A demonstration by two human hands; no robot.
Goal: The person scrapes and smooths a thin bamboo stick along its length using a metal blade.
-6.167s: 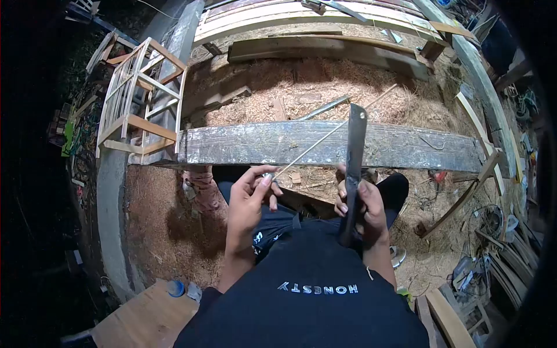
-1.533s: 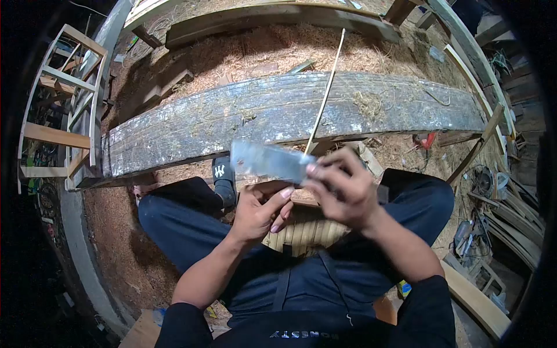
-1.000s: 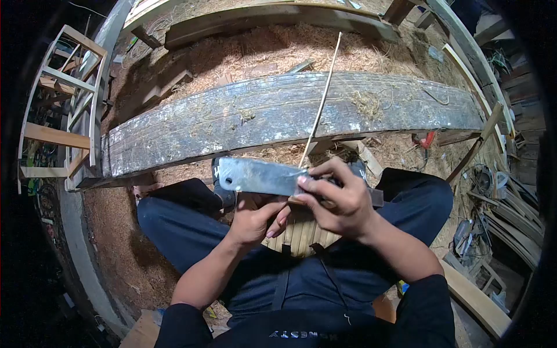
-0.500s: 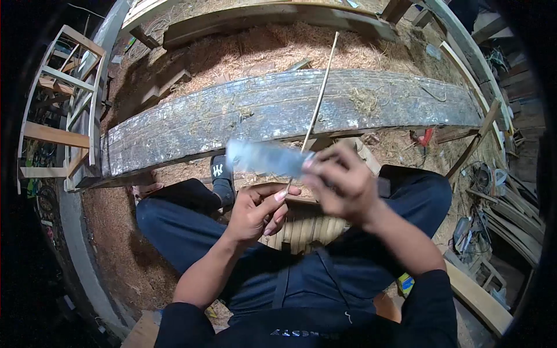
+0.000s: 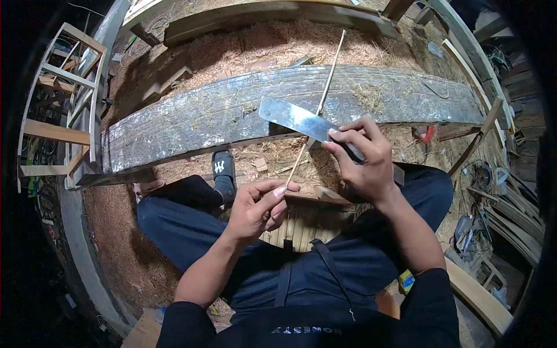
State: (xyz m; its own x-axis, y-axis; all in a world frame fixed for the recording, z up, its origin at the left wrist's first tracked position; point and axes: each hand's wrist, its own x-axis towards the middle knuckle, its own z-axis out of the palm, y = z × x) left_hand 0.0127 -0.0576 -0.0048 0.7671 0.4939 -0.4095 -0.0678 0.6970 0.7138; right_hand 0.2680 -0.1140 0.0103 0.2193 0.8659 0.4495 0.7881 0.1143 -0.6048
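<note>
Between the thumb and fingers of my left hand [image 5: 259, 210] is the near end of a long thin wooden stick [image 5: 331, 72]. The stick slants away from me, and its far part passes over the plank. My right hand [image 5: 366, 159] is closed round the dark handle of a knife [image 5: 296, 118] with a wide, blunt-ended metal blade. The blade points left and lies across the stick, hiding a short stretch of it. Whether blade and stick touch I cannot tell.
A worn, paint-spotted plank [image 5: 191, 124] runs across in front of my knees. Wood shavings [image 5: 243, 46] cover the ground. A wooden frame [image 5: 64, 110] stands at the left. A red-handled tool [image 5: 428, 134] lies beyond my right knee, and wood strips [image 5: 513, 217] are piled at the right.
The knife, blurred and nearer my left hand before, has moved away along the stick, up and to the right, with my right hand. My left hand stays in place; the stick's far end shifts slightly right.
</note>
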